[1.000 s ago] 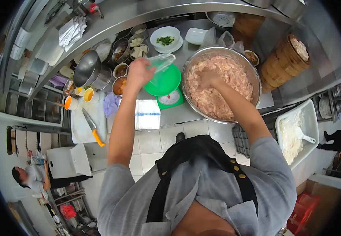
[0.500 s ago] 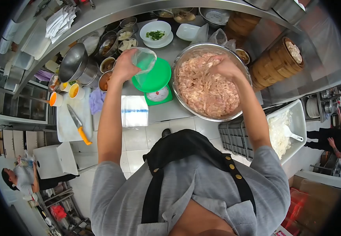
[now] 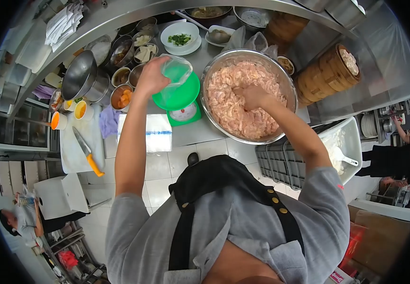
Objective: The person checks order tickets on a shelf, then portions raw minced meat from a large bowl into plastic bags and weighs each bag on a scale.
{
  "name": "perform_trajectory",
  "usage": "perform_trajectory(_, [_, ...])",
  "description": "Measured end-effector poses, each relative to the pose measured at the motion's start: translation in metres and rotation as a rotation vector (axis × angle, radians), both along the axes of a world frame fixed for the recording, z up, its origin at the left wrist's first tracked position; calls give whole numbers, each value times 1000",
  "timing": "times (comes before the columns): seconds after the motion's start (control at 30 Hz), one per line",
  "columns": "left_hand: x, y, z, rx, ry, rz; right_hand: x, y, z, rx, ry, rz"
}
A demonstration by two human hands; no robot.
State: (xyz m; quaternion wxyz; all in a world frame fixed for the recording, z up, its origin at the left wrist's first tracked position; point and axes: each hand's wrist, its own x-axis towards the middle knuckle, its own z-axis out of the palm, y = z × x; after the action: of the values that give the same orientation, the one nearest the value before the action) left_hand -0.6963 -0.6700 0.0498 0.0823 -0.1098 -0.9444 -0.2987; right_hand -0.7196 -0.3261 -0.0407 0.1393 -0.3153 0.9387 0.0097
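Note:
My left hand [image 3: 152,78] grips the edge of a clear plastic bag [image 3: 176,71], its mouth spread open above the green scale [image 3: 186,97]. My right hand [image 3: 254,97] is in the pale pink meat [image 3: 236,116] that fills a large steel bowl [image 3: 207,111]; its fingertips are sunk in the meat, so what they hold is hidden. The bowl stands just right of the scale. A stack of flat plastic bags with a blue stripe [image 3: 158,134] lies in front of the scale.
A knife with an orange handle [image 3: 93,164] lies on a white cutting board [image 3: 72,158] at the left. Bamboo steamers [image 3: 321,80] stand at the right, near a white tub [image 3: 355,146]. A plate with greens [image 3: 179,39] sits behind. Co-workers are at both sides.
My right hand has lifted out of the meat and gone back down into it. My left hand still holds the bag, now opened wider. A ladle has appeared over the white dish behind.

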Motion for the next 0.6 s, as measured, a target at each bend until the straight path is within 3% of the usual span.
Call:
perform_trajectory(0.03, [2, -1, -1, 1, 2, -2, -4, 5, 2, 1, 2, -2])
perform_trajectory(0.1, [7, -3, -5, -14, 56, 60, -20, 25, 12, -277, -274, -209])
perform_trajectory(0.13, [9, -7, -6, -3, 59, 60, -23, 33, 25, -266, -269, -210])
perform_trajectory(0.37, [7, -8, 4, 37, -3, 78, 6, 48, 185, -885, -133, -409])
perform_trajectory(0.47, [2, -4, 6, 40, 19, 52, 12, 48, 189, -1023, -168, -492])
perform_trajectory(0.5, [2, -2, 7, 52, 15, 53, 9, 51, 178, -994, -178, -454])
perform_trajectory(0.6, [4, -1, 11, 55, 14, 55, 0, 59, 143, -592, 135, -272])
